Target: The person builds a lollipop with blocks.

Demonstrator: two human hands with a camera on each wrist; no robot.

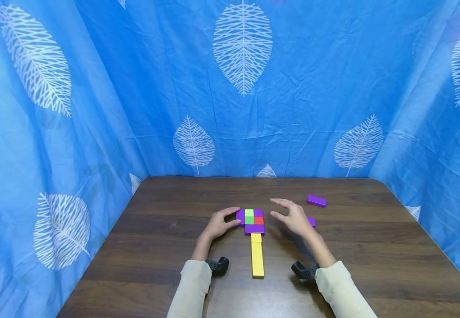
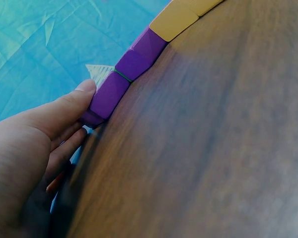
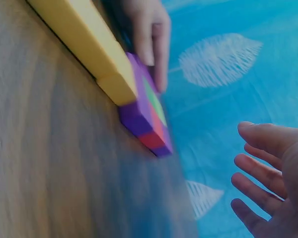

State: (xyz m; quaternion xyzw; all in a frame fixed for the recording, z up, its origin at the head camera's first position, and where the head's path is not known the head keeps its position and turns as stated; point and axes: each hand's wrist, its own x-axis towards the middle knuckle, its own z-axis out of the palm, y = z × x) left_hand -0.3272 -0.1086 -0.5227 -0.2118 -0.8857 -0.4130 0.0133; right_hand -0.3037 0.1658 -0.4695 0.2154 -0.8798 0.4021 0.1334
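My left hand [image 1: 216, 224] pinches the purple block [image 1: 240, 215] on the left side of a flat block pattern, thumb on the near end and fingers on the far end. Beside that block lie a light green block [image 1: 249, 213], a green block [image 1: 249, 220] and a red block [image 1: 258, 220]. Another purple block [image 1: 258, 213] is at the upper right, and one more purple block [image 1: 254, 229] spans the near side. A yellow strip [image 1: 257, 258] runs from there toward me. To the right of the pattern, my right hand [image 1: 295, 218] hovers with spread fingers, holding nothing.
One loose purple block [image 1: 317, 201] lies farther back on the right. A second loose purple block [image 1: 312, 221] is partly hidden behind my right hand. A blue leaf-print curtain [image 1: 293, 88] surrounds the brown wooden table [image 1: 154, 256] at the back and sides.
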